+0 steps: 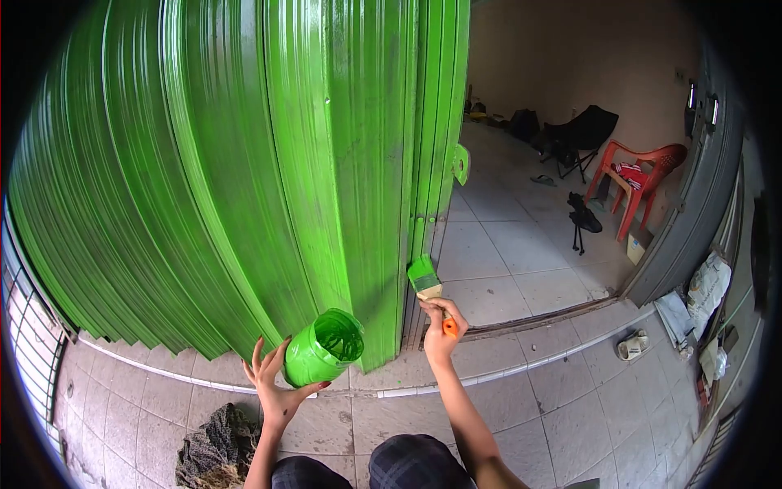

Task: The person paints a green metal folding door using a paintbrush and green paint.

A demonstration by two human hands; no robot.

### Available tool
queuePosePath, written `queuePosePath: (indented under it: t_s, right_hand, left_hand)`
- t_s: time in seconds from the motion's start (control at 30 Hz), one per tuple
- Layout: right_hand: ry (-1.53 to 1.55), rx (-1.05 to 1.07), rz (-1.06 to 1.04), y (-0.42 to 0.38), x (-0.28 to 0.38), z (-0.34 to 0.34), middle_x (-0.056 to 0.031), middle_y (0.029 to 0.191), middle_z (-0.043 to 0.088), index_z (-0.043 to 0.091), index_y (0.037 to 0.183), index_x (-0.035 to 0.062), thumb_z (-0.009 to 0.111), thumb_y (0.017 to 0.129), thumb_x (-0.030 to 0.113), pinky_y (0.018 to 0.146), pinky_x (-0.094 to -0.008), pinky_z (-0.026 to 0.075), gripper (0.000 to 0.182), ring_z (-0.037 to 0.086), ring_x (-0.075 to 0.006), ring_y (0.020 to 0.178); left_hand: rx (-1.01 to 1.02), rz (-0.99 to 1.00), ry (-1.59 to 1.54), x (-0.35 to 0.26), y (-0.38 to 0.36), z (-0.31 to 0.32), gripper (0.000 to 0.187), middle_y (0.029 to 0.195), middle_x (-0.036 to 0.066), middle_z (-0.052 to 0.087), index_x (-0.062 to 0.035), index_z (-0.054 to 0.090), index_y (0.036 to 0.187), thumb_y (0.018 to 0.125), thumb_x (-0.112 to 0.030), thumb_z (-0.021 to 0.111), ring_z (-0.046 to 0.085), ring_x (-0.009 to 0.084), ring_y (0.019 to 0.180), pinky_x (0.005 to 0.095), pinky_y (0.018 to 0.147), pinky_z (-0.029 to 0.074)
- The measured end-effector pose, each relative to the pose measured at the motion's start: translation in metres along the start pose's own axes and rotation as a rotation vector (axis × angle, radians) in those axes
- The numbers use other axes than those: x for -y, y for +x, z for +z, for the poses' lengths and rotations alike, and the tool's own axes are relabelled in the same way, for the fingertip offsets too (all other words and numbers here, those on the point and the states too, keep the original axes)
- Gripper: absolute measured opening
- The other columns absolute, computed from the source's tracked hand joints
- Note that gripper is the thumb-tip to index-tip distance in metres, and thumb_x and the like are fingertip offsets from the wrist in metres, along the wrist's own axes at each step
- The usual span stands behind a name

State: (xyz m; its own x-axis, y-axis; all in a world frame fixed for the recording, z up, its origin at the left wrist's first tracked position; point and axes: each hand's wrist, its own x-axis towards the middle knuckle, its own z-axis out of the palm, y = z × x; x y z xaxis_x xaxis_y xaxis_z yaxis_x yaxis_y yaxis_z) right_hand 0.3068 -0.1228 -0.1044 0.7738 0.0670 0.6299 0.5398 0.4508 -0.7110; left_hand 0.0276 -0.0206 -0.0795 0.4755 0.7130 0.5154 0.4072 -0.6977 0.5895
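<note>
My left hand (278,389) grips a paint can (306,359) coated in green, tilted so its open mouth and wet green inside show. In my right hand (441,334) is a paintbrush (424,278) with green bristles, a pale ferrule area and an orange handle end. The bristles point up and meet the lower edge strip of the green folding metal door (244,163). Most of that door is glossy green, with darker, thinly covered patches on several folds. Below the brush, the bottom of the edge strip looks greyish.
A crumpled dark cloth (218,444) lies on the tiles at left. Beyond the doorway stand a red plastic chair (643,175) and a black folding chair (588,134). A floor track (538,318) crosses the threshold. White bags (707,285) sit at right.
</note>
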Motion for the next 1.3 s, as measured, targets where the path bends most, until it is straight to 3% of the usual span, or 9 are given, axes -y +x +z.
queuePosePath:
  t_s: [0.1, 0.27, 0.47, 0.73, 0.87, 0.97, 1.07, 1.2, 1.3]
  right_hand:
    - [0.115, -0.002, 0.074, 0.029, 0.040, 0.013, -0.0113, 0.084, 0.067, 0.060, 0.085, -0.0097, 0.051, 0.087, -0.006, 0.078, -0.0305, 0.056, 0.010, 0.068, -0.0223, 0.080]
    - [0.185, -0.052, -0.219, 0.089, 0.088, 0.049, -0.0091, 0.080, 0.068, 0.063, 0.085, -0.0058, 0.055, 0.086, -0.004, 0.066, -0.0258, 0.052, 0.008, 0.066, -0.0151, 0.073]
    - [-0.159, 0.000, -0.267, 0.041, 0.008, 0.004, -0.0119, 0.075, 0.068, 0.066, 0.085, -0.0025, 0.059, 0.079, -0.004, 0.062, -0.0269, 0.049, 0.009, 0.065, -0.0180, 0.066]
    - [-0.072, -0.051, 0.170, -0.039, -0.042, -0.039, -0.0106, 0.079, 0.069, 0.065, 0.082, -0.0051, 0.055, 0.080, -0.006, 0.070, -0.0286, 0.054, 0.009, 0.066, -0.0165, 0.075]
    - [0.187, -0.079, 0.165, 0.030, 0.026, 0.011, -0.0121, 0.084, 0.068, 0.063, 0.082, -0.0065, 0.055, 0.084, -0.004, 0.081, -0.0355, 0.057, 0.009, 0.068, -0.0208, 0.081]
    - [0.300, -0.071, -0.030, 0.065, 0.056, 0.033, -0.0142, 0.087, 0.066, 0.060, 0.087, -0.0080, 0.049, 0.085, -0.006, 0.074, -0.0342, 0.057, 0.012, 0.068, -0.0242, 0.081]
    - [0.059, -0.062, -0.203, 0.062, 0.053, 0.026, -0.0145, 0.086, 0.066, 0.060, 0.088, -0.0082, 0.049, 0.086, -0.006, 0.076, -0.0325, 0.055, 0.011, 0.068, -0.0241, 0.082]
    - [-0.040, -0.086, -0.161, 0.016, -0.019, -0.004, -0.0088, 0.075, 0.067, 0.063, 0.084, -0.0072, 0.055, 0.082, -0.005, 0.057, -0.0236, 0.045, 0.008, 0.058, -0.0114, 0.062]
    - [-0.080, -0.092, -0.009, -0.024, -0.054, -0.031, -0.0101, 0.076, 0.067, 0.063, 0.083, -0.0066, 0.055, 0.080, -0.004, 0.061, -0.0260, 0.049, 0.009, 0.063, -0.0144, 0.066]
  left_hand:
    - [0.000, -0.007, 0.004, 0.001, -0.001, 0.002, 0.093, 0.116, 0.008, 0.063, -0.0094, 0.059, 0.127, 0.049, -0.050, 0.088, 0.030, 0.0298, 0.137, 0.0591, 0.111, 0.002]
    - [0.011, -0.019, 0.006, 0.001, 0.000, 0.003, 0.092, 0.116, 0.008, 0.063, -0.0098, 0.059, 0.127, 0.049, -0.049, 0.089, 0.029, 0.0293, 0.138, 0.0586, 0.112, 0.001]
    - [-0.002, -0.029, 0.000, 0.003, -0.002, 0.005, 0.092, 0.117, 0.007, 0.062, -0.0103, 0.059, 0.127, 0.049, -0.048, 0.089, 0.029, 0.0292, 0.139, 0.0595, 0.112, 0.000]
    - [0.013, -0.018, 0.006, 0.000, -0.001, 0.004, 0.093, 0.116, 0.007, 0.063, -0.0100, 0.059, 0.127, 0.048, -0.048, 0.089, 0.030, 0.0295, 0.138, 0.0598, 0.112, 0.000]
    - [0.014, -0.014, 0.005, 0.002, -0.002, 0.006, 0.094, 0.115, 0.008, 0.063, -0.0096, 0.059, 0.127, 0.047, -0.049, 0.089, 0.030, 0.0296, 0.138, 0.0598, 0.112, 0.001]
    - [0.013, -0.014, 0.006, 0.001, 0.000, 0.006, 0.094, 0.115, 0.008, 0.063, -0.0095, 0.058, 0.127, 0.048, -0.049, 0.089, 0.030, 0.0297, 0.138, 0.0598, 0.112, 0.001]
    - [0.018, -0.021, 0.017, 0.002, -0.001, 0.004, 0.094, 0.115, 0.008, 0.063, -0.0095, 0.059, 0.127, 0.048, -0.049, 0.089, 0.031, 0.0299, 0.138, 0.0597, 0.112, 0.001]
    - [0.020, -0.046, 0.025, 0.003, -0.001, 0.005, 0.093, 0.116, 0.009, 0.063, -0.0094, 0.059, 0.126, 0.047, -0.049, 0.089, 0.031, 0.0306, 0.137, 0.0593, 0.112, 0.001]
    - [0.017, -0.024, 0.013, 0.002, -0.001, 0.005, 0.093, 0.116, 0.009, 0.063, -0.0093, 0.059, 0.126, 0.047, -0.048, 0.089, 0.031, 0.0308, 0.137, 0.0590, 0.112, 0.001]
